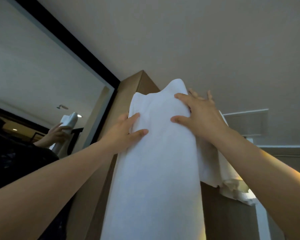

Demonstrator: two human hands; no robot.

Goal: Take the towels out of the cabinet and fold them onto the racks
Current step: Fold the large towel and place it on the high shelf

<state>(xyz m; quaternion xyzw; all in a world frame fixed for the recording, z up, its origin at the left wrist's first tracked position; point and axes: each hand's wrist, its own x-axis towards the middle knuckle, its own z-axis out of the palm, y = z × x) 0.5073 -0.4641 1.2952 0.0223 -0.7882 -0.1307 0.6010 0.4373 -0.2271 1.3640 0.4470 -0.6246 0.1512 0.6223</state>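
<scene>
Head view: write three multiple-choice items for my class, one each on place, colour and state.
1. Which side of the towel is the mirror on? A left B right C beneath
2. What colour is the towel? A red B white C green
3. How is the towel held? A lying on a shelf B by one hand C by both hands
Answers: 1 A, its black frame stands left of the cloth. 2 B, plain white fabric. 3 C, the left hand and the right hand each grip its upper part.
</scene>
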